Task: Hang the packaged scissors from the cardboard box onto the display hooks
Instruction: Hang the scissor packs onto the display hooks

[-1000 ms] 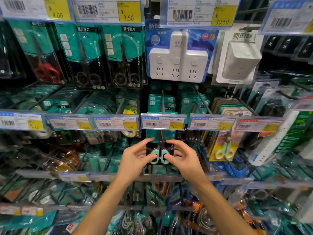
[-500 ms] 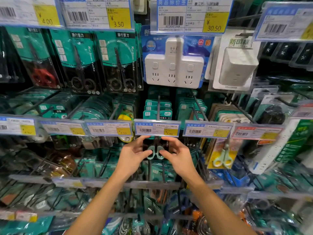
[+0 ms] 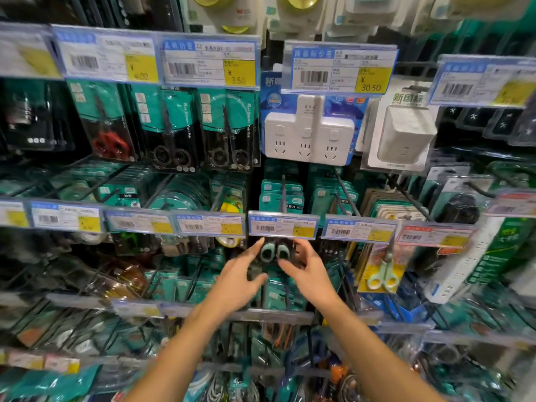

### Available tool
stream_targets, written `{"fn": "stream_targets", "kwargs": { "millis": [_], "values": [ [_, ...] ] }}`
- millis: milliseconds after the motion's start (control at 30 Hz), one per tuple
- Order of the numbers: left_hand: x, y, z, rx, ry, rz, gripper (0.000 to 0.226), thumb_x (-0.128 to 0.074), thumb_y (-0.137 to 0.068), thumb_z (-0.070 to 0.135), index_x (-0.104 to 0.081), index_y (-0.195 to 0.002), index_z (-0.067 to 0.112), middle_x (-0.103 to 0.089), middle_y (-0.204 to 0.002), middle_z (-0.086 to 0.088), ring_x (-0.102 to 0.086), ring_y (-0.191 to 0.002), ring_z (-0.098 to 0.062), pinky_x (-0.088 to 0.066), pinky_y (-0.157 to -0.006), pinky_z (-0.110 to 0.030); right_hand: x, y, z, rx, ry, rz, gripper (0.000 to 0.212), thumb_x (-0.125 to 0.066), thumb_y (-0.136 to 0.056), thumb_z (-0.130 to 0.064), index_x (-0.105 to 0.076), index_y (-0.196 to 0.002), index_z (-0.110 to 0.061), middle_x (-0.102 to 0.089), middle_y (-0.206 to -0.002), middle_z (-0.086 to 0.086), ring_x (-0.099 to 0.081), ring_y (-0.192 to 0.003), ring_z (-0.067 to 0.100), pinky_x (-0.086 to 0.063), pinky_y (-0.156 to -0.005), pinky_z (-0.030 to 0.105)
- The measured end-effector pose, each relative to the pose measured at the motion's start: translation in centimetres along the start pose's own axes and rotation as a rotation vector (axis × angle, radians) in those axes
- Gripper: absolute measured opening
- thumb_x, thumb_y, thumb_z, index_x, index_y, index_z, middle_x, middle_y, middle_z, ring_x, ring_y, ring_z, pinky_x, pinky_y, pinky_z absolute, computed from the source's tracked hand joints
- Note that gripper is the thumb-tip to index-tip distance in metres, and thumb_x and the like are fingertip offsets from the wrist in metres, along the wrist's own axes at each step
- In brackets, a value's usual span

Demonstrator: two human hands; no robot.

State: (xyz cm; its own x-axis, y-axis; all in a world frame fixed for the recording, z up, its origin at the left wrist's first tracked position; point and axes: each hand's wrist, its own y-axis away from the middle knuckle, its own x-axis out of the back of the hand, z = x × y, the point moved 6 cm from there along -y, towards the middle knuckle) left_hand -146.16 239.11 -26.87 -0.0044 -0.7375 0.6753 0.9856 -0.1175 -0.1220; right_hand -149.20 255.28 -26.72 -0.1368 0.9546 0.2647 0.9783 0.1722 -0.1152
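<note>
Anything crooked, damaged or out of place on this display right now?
Nothing stands out. The black pack of mint-handled scissors sits roughly upright under the blue-framed price tag, between the left hand and right hand. Neighbouring packs hang in order; parts of the frame are blurred.

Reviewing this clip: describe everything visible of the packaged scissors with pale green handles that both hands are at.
The packaged scissors with pale green handles sit upright just under a blue-edged price label strip, which hides the upper part. Two rounded pale green handle loops show side by side against a dark backing card behind what looks like clear plastic. The left hand holds the left edge with spread fingers; the right hand pinches the right edge. Whether the pack is already on its hook cannot be told.
</note>
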Motion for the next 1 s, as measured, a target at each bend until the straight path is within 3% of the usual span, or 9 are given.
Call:
{"fn": "stream_targets", "kwargs": {
  "millis": [67,167,333,433,533,633,767,833,1000],
  "values": [
    [0.0,1.4,-0.3,0.021,-0.071,-0.015,0.077,-0.061,-0.093,0.035,-0.013,-0.153,0.039,-0.033,-0.154,0.010,-0.038,-0.139,-0.013,-0.034,-0.114,-0.034,-0.5,0.6,0.2,-0.049,0.085,-0.045,0.048,-0.069,-0.090,-0.019,-0.047,-0.128,-0.038,-0.060,-0.123,-0.012,-0.057,-0.115,0.004,-0.047,-0.100,0.031],
    [0.2,3.5,-0.2,0.019,-0.251,-0.041,0.072,-0.052,-0.097,0.038,-0.011,-0.155,0.028,-0.023,-0.160,0.003,-0.023,-0.147,-0.015,-0.024,-0.119,-0.032,-0.9,2.0,0.9,-0.165,0.333,-0.066,0.066,-0.067,-0.089,-0.035,-0.033,-0.146,-0.029,-0.043,-0.143,-0.007,-0.040,-0.134,0.014,-0.038,-0.107,0.033],
    [-0.2,6.8,0.7,-0.053,-0.538,-0.010,0.063,-0.041,-0.101,0.038,-0.014,-0.155,0.018,-0.025,-0.160,-0.001,-0.020,-0.147,-0.019,-0.016,-0.121,-0.036,-1.5,6.8,0.5,-0.102,0.664,0.025,0.069,-0.058,-0.093,-0.044,-0.027,-0.151,-0.022,-0.028,-0.157,-0.002,-0.021,-0.146,0.018,-0.025,-0.118,0.037],
    [-2.3,8.7,1.0,-0.134,-0.550,-0.009,0.060,-0.044,-0.100,0.031,-0.022,-0.153,0.015,-0.033,-0.156,-0.003,-0.025,-0.146,-0.022,-0.018,-0.121,-0.038,-2.2,10.8,0.7,-0.054,0.811,0.019,0.069,-0.054,-0.097,-0.040,-0.020,-0.154,-0.020,-0.022,-0.160,-0.003,-0.011,-0.149,0.016,-0.016,-0.122,0.038],
    [-6.7,11.1,1.5,-0.218,-0.529,-0.147,0.059,-0.058,-0.089,0.022,-0.041,-0.144,0.006,-0.050,-0.143,-0.014,-0.044,-0.134,-0.031,-0.035,-0.113,-0.042,-2.0,15.3,2.2,-0.111,0.909,0.031,0.069,-0.057,-0.095,-0.035,-0.025,-0.152,-0.013,-0.025,-0.159,0.003,-0.015,-0.149,0.021,-0.017,-0.122,0.040],
    [-10.9,13.2,2.4,-0.275,-0.554,-0.241,0.059,-0.075,-0.071,0.024,-0.062,-0.126,0.007,-0.069,-0.118,-0.016,-0.066,-0.109,-0.032,-0.054,-0.089,-0.039,-0.6,19.7,3.9,-0.142,0.941,0.104,0.066,-0.062,-0.090,-0.029,-0.037,-0.146,-0.005,-0.039,-0.152,0.013,-0.031,-0.144,0.032,-0.026,-0.118,0.045],
    [-14.5,15.1,5.0,-0.288,-0.541,-0.335,0.055,-0.072,-0.074,0.026,-0.060,-0.126,0.011,-0.068,-0.117,-0.013,-0.064,-0.107,-0.034,-0.053,-0.084,-0.042,2.6,23.9,5.0,-0.254,0.966,0.122,0.069,-0.062,-0.090,-0.031,-0.033,-0.148,-0.008,-0.035,-0.154,0.011,-0.027,-0.144,0.028,-0.017,-0.119,0.034],
    [-15.9,15.9,6.6,-0.336,-0.589,-0.353,0.051,-0.067,-0.077,0.027,-0.059,-0.125,0.013,-0.067,-0.114,-0.010,-0.065,-0.104,-0.033,-0.052,-0.083,-0.039,4.5,25.7,5.2,-0.279,0.963,0.164,0.068,-0.065,-0.087,-0.031,-0.038,-0.145,-0.007,-0.043,-0.147,0.012,-0.036,-0.138,0.030,-0.025,-0.116,0.035],
    [-21.3,18.2,12.3,-0.509,-0.621,-0.451,0.052,-0.048,-0.089,0.032,-0.043,-0.138,0.016,-0.056,-0.129,-0.006,-0.050,-0.123,-0.028,-0.039,-0.103,-0.040,10.4,32.6,6.1,-0.371,0.898,0.332,0.065,-0.068,-0.079,-0.031,-0.051,-0.134,0.000,-0.057,-0.130,0.020,-0.053,-0.123,0.038,-0.040,-0.106,0.042]
  ]
}}
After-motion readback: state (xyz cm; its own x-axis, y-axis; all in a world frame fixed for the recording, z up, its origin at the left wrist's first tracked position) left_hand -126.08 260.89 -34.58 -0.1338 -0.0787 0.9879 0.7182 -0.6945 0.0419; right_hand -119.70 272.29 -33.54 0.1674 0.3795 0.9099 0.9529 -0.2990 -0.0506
